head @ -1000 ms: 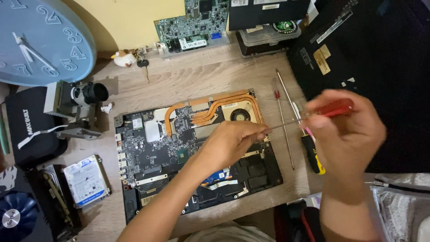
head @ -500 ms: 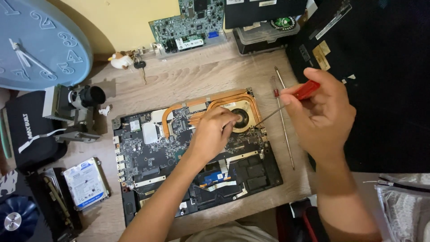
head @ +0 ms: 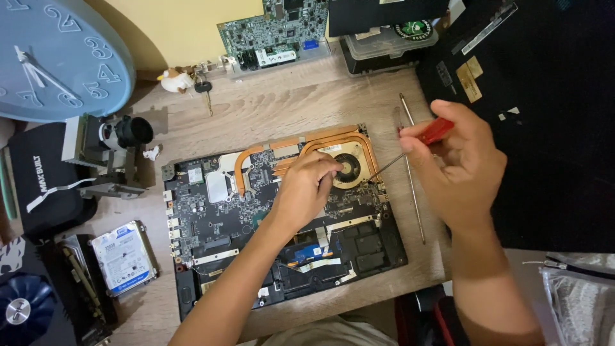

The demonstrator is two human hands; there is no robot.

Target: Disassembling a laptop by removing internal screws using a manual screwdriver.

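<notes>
On the wooden counter lies an opened laptop, its circuit board and copper heat pipes bared, and everything else I place from it. My left hand rests on the board near its upper right corner, fingers curled and pressed down just beside the round cooling fan; I cannot tell whether it pinches anything. My right hand hovers off the laptop's right edge, closed around the red handle of a small screwdriver, whose thin shaft slants down and left to the fan's right rim.

As I judge it, the tip could slip off a small screw and scratch the board or nick a heat pipe, since the shaft comes in at a slant. A loosened screw might drop among the components. My left fingers sit close to the tip and could get jabbed.

A long metal rod lies just right of the laptop; a hard drive lies to its left.
</notes>
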